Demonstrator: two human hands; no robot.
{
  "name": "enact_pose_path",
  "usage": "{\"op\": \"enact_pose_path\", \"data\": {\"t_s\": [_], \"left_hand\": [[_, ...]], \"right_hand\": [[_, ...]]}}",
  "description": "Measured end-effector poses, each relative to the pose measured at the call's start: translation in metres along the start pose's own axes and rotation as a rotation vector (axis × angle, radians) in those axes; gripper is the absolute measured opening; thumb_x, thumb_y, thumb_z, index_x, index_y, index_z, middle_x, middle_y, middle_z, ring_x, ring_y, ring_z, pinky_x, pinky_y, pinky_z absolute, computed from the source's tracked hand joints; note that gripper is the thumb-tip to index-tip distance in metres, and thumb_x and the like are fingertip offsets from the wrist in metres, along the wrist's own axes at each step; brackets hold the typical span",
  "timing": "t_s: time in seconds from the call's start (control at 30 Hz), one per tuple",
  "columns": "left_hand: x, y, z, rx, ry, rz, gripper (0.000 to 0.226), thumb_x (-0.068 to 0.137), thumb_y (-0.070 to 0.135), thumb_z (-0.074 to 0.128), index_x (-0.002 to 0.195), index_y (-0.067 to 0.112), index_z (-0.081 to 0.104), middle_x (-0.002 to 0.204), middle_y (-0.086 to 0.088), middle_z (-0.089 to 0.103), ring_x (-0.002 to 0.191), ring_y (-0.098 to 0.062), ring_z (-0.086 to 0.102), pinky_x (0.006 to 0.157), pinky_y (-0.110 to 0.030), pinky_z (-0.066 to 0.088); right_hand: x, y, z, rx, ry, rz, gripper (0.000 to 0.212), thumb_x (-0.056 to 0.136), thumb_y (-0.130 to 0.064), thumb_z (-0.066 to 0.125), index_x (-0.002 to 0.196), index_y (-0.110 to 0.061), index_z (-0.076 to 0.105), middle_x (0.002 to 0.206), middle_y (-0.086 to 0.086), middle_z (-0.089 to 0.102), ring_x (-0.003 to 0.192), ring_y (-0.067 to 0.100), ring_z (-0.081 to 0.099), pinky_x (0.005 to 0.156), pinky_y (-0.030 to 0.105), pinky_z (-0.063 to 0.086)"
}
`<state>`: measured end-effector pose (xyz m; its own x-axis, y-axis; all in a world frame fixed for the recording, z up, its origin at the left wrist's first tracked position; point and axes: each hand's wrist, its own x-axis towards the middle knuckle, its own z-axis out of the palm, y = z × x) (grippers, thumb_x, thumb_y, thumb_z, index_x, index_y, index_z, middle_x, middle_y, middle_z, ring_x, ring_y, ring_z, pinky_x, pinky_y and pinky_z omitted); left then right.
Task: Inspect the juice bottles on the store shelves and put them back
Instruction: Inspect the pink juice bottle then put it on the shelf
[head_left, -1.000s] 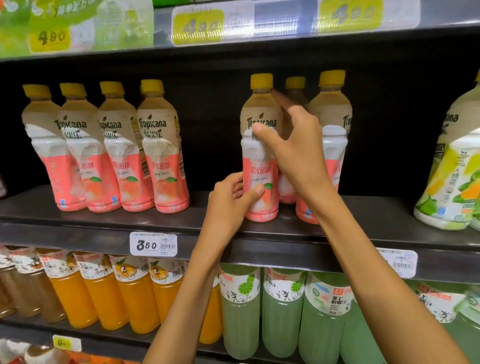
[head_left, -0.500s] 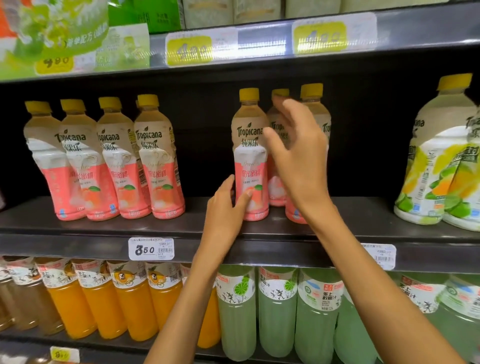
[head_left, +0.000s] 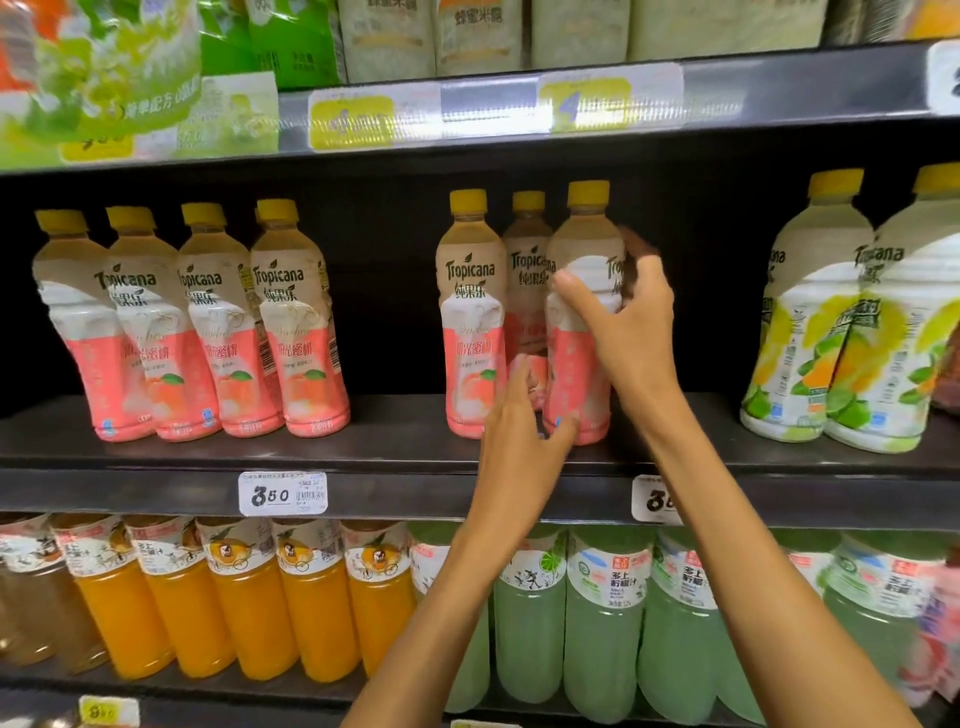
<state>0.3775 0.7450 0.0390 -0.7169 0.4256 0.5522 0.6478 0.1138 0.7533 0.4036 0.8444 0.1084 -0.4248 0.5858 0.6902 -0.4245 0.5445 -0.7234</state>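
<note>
So at this point it looked pretty early in the job, far as I could judge. The right hand (head_left: 631, 332) was curled round the waist of one peach Tropicana bottle (head_left: 582, 312), thumb across the front of the label and the other fingers wrapped behind it, partly blurred. The left hand (head_left: 519, 415) was down at the base of that same bottle, fingers fairly straight and spread, thumb tip touching the bottom edge, more steadying than gripping.

That bottle was on the middle shelf (head_left: 405, 452), rightmost of a little cluster of three, and I couldn't tell if it was lifted clear or just tilted. The front-left bottle of the cluster (head_left: 470, 317) stood upright just beside it, and a third one (head_left: 527, 280) sat behind, between the two.

Over to the left, well apart, four more peach bottles (head_left: 192, 322) were lined up untouched. Big citrus bottles (head_left: 831, 322) on the right, orange juice bottles (head_left: 218, 597) on the lower shelf too. So my guess: one bottle in hand, plenty left to check.
</note>
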Motion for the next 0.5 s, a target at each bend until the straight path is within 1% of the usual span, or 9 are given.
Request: {"op": "enact_pose_path", "data": {"t_s": [0.07, 0.1, 0.2, 0.23, 0.3, 0.37, 0.4, 0.47, 0.5], "left_hand": [[-0.003, 0.001, 0.002, -0.021, -0.023, -0.001, 0.064, 0.084, 0.016, 0.069, 0.14, 0.009, 0.038, 0.125, 0.003, 0.052, 0.119, -0.024, 0.054, 0.098, -0.03, 0.044], [-0.005, 0.002, 0.004, -0.016, -0.031, -0.005, 0.068, 0.083, 0.02, 0.07, 0.14, 0.011, 0.036, 0.129, 0.0, 0.053, 0.118, -0.024, 0.054, 0.099, -0.034, 0.044], [-0.011, 0.005, 0.006, 0.001, -0.027, -0.016, 0.083, 0.078, 0.034, 0.074, 0.143, 0.012, 0.027, 0.139, -0.01, 0.048, 0.122, -0.026, 0.05, 0.1, -0.044, 0.043], [-0.013, 0.006, 0.006, -0.016, -0.021, -0.02, 0.086, 0.076, 0.036, 0.075, 0.143, 0.013, 0.026, 0.139, -0.011, 0.048, 0.121, -0.027, 0.051, 0.098, -0.046, 0.044], [-0.02, 0.01, 0.003, -0.043, -0.002, -0.022, 0.083, 0.077, 0.037, 0.074, 0.141, 0.017, 0.025, 0.135, -0.008, 0.051, 0.116, -0.026, 0.055, 0.094, -0.045, 0.047], [-0.03, 0.013, -0.001, -0.094, -0.001, -0.008, 0.07, 0.081, 0.034, 0.071, 0.137, 0.021, 0.031, 0.123, -0.002, 0.057, 0.105, -0.017, 0.059, 0.087, -0.038, 0.051], [-0.035, 0.013, -0.005, -0.139, -0.012, 0.001, 0.06, 0.083, 0.031, 0.07, 0.132, 0.024, 0.036, 0.114, 0.004, 0.06, 0.098, -0.01, 0.061, 0.082, -0.032, 0.054], [-0.043, 0.013, -0.014, -0.258, -0.068, 0.013, 0.046, 0.084, 0.025, 0.069, 0.122, 0.03, 0.044, 0.1, 0.012, 0.062, 0.089, -0.002, 0.062, 0.07, -0.017, 0.052], [-0.048, 0.012, -0.019, -0.314, -0.113, 0.015, 0.044, 0.083, 0.023, 0.069, 0.12, 0.03, 0.046, 0.098, 0.012, 0.064, 0.087, 0.0, 0.063, 0.068, -0.013, 0.051]], "right_hand": [[-0.003, -0.001, -0.004, 0.061, -0.027, -0.015, 0.037, 0.084, -0.025, 0.074, 0.106, -0.006, 0.051, 0.103, 0.011, 0.066, 0.095, 0.022, 0.067, 0.084, 0.043, 0.055], [-0.005, -0.003, -0.006, 0.106, -0.05, -0.013, 0.036, 0.085, -0.023, 0.073, 0.109, -0.006, 0.052, 0.105, 0.01, 0.067, 0.095, 0.02, 0.068, 0.082, 0.041, 0.057], [-0.013, -0.014, -0.01, 0.247, -0.096, 0.003, 0.042, 0.086, -0.017, 0.071, 0.122, -0.01, 0.05, 0.11, 0.005, 0.068, 0.095, 0.011, 0.07, 0.077, 0.024, 0.056], [-0.016, -0.019, -0.011, 0.284, -0.105, 0.012, 0.046, 0.085, -0.015, 0.071, 0.125, -0.011, 0.049, 0.111, 0.005, 0.067, 0.096, 0.011, 0.07, 0.077, 0.023, 0.056], [-0.022, -0.027, -0.014, 0.345, -0.127, 0.028, 0.051, 0.084, -0.013, 0.071, 0.129, -0.011, 0.047, 0.114, 0.007, 0.067, 0.097, 0.013, 0.07, 0.08, 0.025, 0.056], [-0.029, -0.033, -0.018, 0.38, -0.154, 0.046, 0.055, 0.083, -0.014, 0.072, 0.13, -0.012, 0.046, 0.114, 0.007, 0.067, 0.098, 0.013, 0.07, 0.08, 0.026, 0.057], [-0.033, -0.034, -0.02, 0.395, -0.168, 0.061, 0.057, 0.08, -0.017, 0.073, 0.13, -0.013, 0.046, 0.115, 0.006, 0.067, 0.098, 0.013, 0.07, 0.079, 0.025, 0.057], [-0.037, -0.035, -0.024, 0.435, -0.202, 0.095, 0.062, 0.077, -0.026, 0.075, 0.131, -0.014, 0.046, 0.116, 0.004, 0.067, 0.1, 0.012, 0.069, 0.078, 0.023, 0.056], [-0.038, -0.035, -0.027, 0.47, -0.23, 0.117, 0.06, 0.08, -0.03, 0.074, 0.131, -0.013, 0.046, 0.116, 0.005, 0.067, 0.1, 0.013, 0.069, 0.078, 0.024, 0.056]]}}
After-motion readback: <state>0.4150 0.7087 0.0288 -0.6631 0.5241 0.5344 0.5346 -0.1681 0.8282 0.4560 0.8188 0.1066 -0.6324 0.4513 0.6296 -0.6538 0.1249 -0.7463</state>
